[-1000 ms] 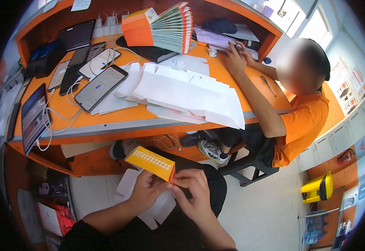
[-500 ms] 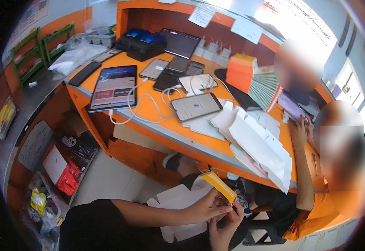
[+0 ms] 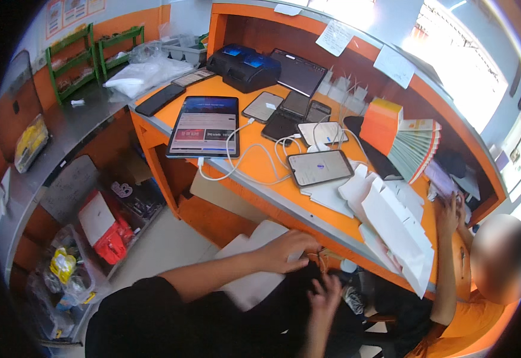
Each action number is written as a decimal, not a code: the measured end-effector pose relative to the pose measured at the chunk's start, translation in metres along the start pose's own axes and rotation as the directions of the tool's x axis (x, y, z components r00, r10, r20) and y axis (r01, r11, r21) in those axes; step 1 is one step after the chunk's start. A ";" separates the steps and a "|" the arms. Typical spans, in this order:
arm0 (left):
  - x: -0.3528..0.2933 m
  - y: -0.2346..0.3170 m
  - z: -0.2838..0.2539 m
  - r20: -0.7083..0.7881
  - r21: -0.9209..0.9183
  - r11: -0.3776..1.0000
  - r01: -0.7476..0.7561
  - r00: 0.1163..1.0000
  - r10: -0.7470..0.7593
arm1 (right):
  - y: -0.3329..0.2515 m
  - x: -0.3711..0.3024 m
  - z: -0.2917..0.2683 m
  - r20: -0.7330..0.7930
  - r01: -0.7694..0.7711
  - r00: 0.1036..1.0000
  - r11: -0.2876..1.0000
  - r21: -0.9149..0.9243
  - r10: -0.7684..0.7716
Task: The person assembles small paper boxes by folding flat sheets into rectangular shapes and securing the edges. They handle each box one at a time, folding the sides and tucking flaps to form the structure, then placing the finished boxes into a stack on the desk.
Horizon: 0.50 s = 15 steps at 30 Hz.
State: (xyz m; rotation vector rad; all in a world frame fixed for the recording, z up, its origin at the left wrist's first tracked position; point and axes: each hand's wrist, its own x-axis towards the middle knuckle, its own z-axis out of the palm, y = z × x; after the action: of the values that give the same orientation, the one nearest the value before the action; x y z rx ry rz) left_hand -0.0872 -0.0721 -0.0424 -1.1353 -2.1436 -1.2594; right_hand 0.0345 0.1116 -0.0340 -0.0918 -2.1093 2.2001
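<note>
While a white card sheet (image 3: 259,287) is lying across the person's dark-clothed lap (image 3: 296,295), partly blurred, the left hand (image 3: 287,249) is reaching palm-down over it — thumb standing apart from half-curled fingers; whether it is gripping any card, I cannot tell. The right hand (image 3: 325,293) is hovering just beside, fingers loosely spread, nothing visible in it. The lap is probably serving as a working spot because the desk (image 3: 430,222) is carrying so much: white cartons (image 3: 392,224) are lying piled along its front edge, likely for easy reach. A tablet (image 3: 204,128) is resting screen-up with a white cable (image 3: 227,176) plugged in — presumably charging. Farther right, an orange fanned stack (image 3: 383,122) is standing near a co-worker's hands (image 3: 451,209).
</note>
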 end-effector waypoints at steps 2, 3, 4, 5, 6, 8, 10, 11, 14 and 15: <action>-0.013 -0.033 0.043 -0.012 0.005 0.993 -0.115 0.993 0.115 | 0.034 0.011 0.004 0.173 0.045 0.985 0.989 -0.138 -0.021; -0.015 -0.035 0.047 -0.013 0.005 0.989 -0.146 0.989 0.146 | 0.031 0.005 0.010 0.206 -0.064 0.973 0.977 -0.206 0.107; -0.014 -0.041 0.050 -0.048 0.011 0.983 -0.182 0.982 0.182 | 0.037 0.005 0.007 0.199 -0.109 0.967 0.965 -0.239 0.158; -0.009 -0.054 0.049 -0.023 0.074 0.971 -0.226 0.973 0.228 | 0.043 0.007 0.004 0.188 -0.154 0.960 0.950 -0.270 0.209; -0.012 -0.072 0.051 0.010 0.122 0.960 -0.251 0.968 0.252 | 0.045 0.008 0.003 0.171 -0.196 0.956 0.954 -0.229 0.237; -0.025 -0.094 0.046 0.101 0.274 0.925 -0.263 0.965 0.244 | 0.041 0.012 0.000 0.166 -0.276 0.939 0.948 -0.156 0.301; -0.047 -0.132 0.060 0.049 0.283 0.907 0.311 0.940 -0.337 | 0.038 0.014 0.002 0.164 -0.273 0.941 0.950 -0.151 0.297; -0.057 -0.153 0.069 0.024 0.279 0.780 0.560 0.808 -0.589 | 0.036 0.017 0.004 0.161 -0.263 0.945 0.954 -0.145 0.285; -0.067 -0.190 0.115 -0.165 0.170 0.745 0.645 0.764 -0.624 | 0.050 0.017 -0.004 0.186 -0.263 0.939 0.952 -0.156 0.289; -0.065 -0.189 0.118 -0.157 0.120 0.721 0.683 0.730 -0.666 | 0.047 0.016 -0.003 0.171 -0.298 0.932 0.944 -0.145 0.320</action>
State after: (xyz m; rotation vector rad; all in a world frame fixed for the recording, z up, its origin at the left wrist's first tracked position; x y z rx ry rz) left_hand -0.1949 -0.0493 -0.2464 -0.1682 -2.6269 -1.3238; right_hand 0.0174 0.1141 -0.0808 -0.2466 -2.4822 2.3336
